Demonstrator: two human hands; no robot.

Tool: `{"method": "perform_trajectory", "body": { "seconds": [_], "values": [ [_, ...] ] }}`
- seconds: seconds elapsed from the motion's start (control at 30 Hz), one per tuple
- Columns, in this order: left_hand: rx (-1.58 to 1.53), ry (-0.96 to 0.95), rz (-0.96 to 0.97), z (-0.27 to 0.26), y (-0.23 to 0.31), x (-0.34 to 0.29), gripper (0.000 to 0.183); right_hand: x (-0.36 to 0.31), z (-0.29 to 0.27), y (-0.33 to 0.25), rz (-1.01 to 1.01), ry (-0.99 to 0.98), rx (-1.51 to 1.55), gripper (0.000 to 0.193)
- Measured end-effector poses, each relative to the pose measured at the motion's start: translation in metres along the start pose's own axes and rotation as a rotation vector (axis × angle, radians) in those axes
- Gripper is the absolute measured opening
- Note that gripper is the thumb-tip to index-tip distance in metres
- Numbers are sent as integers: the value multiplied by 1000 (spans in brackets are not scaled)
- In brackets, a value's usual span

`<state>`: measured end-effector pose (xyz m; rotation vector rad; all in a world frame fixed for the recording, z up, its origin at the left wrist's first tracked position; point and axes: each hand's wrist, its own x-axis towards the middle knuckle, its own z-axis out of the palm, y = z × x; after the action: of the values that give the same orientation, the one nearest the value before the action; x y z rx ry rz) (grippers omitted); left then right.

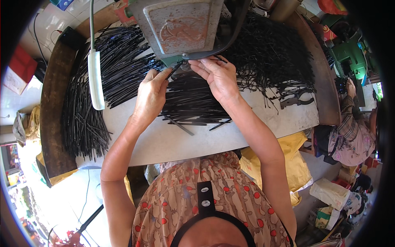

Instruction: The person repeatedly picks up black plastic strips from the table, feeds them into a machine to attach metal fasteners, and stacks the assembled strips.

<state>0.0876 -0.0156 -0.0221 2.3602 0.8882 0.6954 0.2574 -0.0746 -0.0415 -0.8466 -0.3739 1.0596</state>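
Observation:
Both of my hands are raised to the base of a worn grey-green press machine (181,24). My left hand (151,92) is closed, thumb and forefinger pinching a thin black rod (177,66) that points toward the metal part under the machine head. Just right of that part, my right hand (220,80) pinches at a dark thin piece (221,59), probably another black rod; its ends are partly hidden by the fingers and the machine. Under and between my wrists lies a pile of black rods (191,103).
Black rods also heap up on the left (119,74) and right (271,53) of the white tabletop (197,144), which has raised brown side boards. A white lamp (95,80) hangs at left. Pliers (297,101) lie at right. Beyond them, another person sits at a green machine (349,57).

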Motion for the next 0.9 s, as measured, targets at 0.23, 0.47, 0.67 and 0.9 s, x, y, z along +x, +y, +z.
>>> {"method": "perform_trajectory", "body": {
  "seconds": [0.23,0.47,0.67,0.9],
  "values": [
    [226,34,85,0,-2,-1,29,0,-1,-2,8,-14,-5,13],
    [67,-27,49,-5,-2,3,31,0,-1,-1,6,-11,2,13],
    [58,-16,46,-4,-1,2,30,1,-3,2,-4,-36,36,13],
    [40,-7,50,-2,-2,2,30,2,-2,2,-25,-17,16,13]
  ]
}}
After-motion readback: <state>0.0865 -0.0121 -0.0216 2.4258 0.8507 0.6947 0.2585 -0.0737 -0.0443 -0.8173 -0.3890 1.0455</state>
